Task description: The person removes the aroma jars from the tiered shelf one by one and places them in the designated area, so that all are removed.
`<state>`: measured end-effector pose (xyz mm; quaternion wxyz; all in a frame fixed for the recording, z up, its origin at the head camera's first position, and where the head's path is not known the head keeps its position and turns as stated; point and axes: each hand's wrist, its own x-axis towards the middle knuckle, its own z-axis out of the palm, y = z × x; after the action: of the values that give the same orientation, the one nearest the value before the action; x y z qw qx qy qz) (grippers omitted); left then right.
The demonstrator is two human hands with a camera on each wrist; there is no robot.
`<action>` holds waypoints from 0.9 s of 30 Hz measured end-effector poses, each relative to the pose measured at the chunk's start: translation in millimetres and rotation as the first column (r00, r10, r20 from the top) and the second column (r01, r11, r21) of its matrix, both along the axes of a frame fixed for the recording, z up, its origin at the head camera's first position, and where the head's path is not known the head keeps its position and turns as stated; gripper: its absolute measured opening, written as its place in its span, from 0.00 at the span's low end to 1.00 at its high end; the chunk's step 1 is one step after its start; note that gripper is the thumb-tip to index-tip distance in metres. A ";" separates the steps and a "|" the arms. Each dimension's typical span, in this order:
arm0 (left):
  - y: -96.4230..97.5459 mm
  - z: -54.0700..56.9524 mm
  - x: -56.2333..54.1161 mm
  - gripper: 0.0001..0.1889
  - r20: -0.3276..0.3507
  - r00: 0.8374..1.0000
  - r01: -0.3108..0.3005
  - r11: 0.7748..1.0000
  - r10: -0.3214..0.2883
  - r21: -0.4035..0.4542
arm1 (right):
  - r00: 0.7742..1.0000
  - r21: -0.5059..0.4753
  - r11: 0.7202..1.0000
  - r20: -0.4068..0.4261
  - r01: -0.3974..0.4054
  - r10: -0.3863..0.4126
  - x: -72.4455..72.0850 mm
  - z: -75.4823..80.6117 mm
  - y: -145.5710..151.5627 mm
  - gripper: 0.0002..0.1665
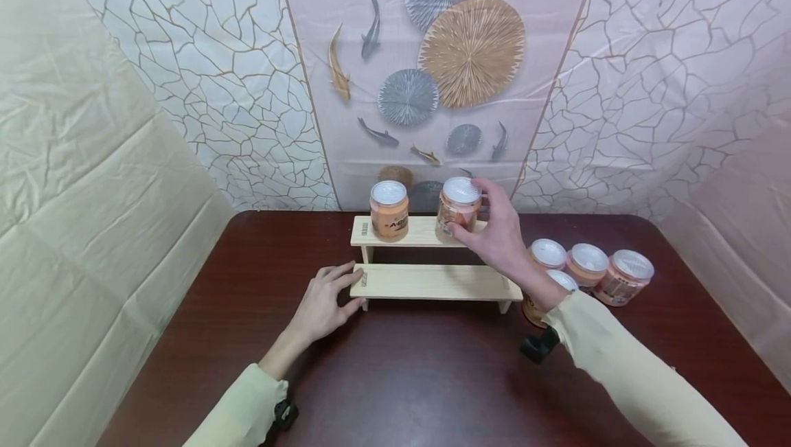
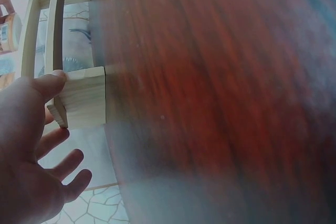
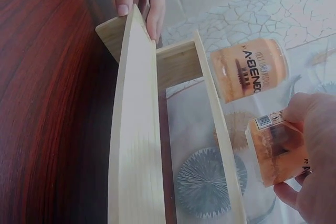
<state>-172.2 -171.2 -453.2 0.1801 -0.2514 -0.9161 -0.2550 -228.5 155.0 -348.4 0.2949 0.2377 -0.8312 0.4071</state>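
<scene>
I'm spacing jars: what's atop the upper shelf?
One jar stands on the upper shelf near its left end; the right hand holds a second jar above the shelf. In the head view, that hand hides the shelf's right end.

We cannot see the whole held jar [image 1: 457, 208], because the right hand [image 1: 499, 233] covers a part of its side; its small print we cannot read. The right forearm [image 1: 539, 282] hides a part of the front jar [image 1: 565, 279]. In the left wrist view, the left edge cuts off another jar [image 2: 9, 34], and the desk [image 2: 220, 182] looks blurred at the bottom.
</scene>
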 end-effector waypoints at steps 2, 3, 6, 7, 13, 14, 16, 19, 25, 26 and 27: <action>0.0 0.4 0.1 0.26 -0.001 1.000 0.000 1.000 0.000 0.002 | 1.000 0.000 1.000 -0.003 0.010 -0.010 1.7 1.2 2.8 0.50; 0.0 0.4 0.1 0.26 -0.002 1.000 0.000 1.000 0.000 0.002 | 1.000 -0.001 1.000 -0.008 0.015 -0.015 2.2 1.3 4.2 0.50; 0.1 0.6 0.2 0.26 0.001 1.000 -0.001 1.000 0.001 0.003 | 0.999 0.001 1.000 -0.020 0.026 -0.026 4.2 2.4 8.5 0.49; 0.2 0.5 0.1 0.26 0.001 1.000 -0.001 1.000 0.001 0.003 | 0.999 0.003 1.000 -0.023 0.028 -0.028 4.8 2.8 10.0 0.49; 0.4 0.6 -0.3 0.26 0.004 1.000 0.000 1.000 0.000 0.002 | 0.999 0.009 0.999 -0.014 0.040 -0.040 12.0 10.0 19.3 0.48; 0.3 0.7 -0.6 0.26 0.003 1.000 0.001 1.000 -0.001 0.002 | 0.999 0.010 0.999 -0.011 0.047 -0.047 13.6 11.6 21.2 0.48; 0.1 0.9 -1.2 0.26 -0.003 1.000 0.005 1.000 -0.005 0.003 | 0.998 0.015 0.998 -0.005 0.059 -0.059 16.3 14.3 25.3 0.47; -0.2 1.2 -1.7 0.26 -0.010 1.000 0.009 1.000 -0.009 0.003 | 0.998 0.016 0.997 0.003 0.070 -0.070 20.8 17.6 31.8 0.47; -0.3 1.1 -0.8 0.26 -0.009 1.000 0.011 1.000 -0.011 0.004 | 0.993 0.020 0.993 -0.025 0.116 -0.115 29.3 18.7 45.5 0.47; -0.3 1.0 -0.5 0.26 -0.006 1.000 0.010 1.000 -0.010 0.005 | 0.992 0.021 0.992 -0.035 0.123 -0.123 30.5 18.5 47.8 0.47; -0.3 0.9 -0.2 0.26 -0.004 1.000 0.009 1.000 -0.009 0.004 | 0.991 0.021 0.992 -0.043 0.127 -0.126 31.8 18.7 50.3 0.47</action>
<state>-172.4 -171.5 -452.3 0.1814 -0.2556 -0.9141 -0.2571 -196.6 205.2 -329.8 0.3347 0.1962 -0.8429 0.3728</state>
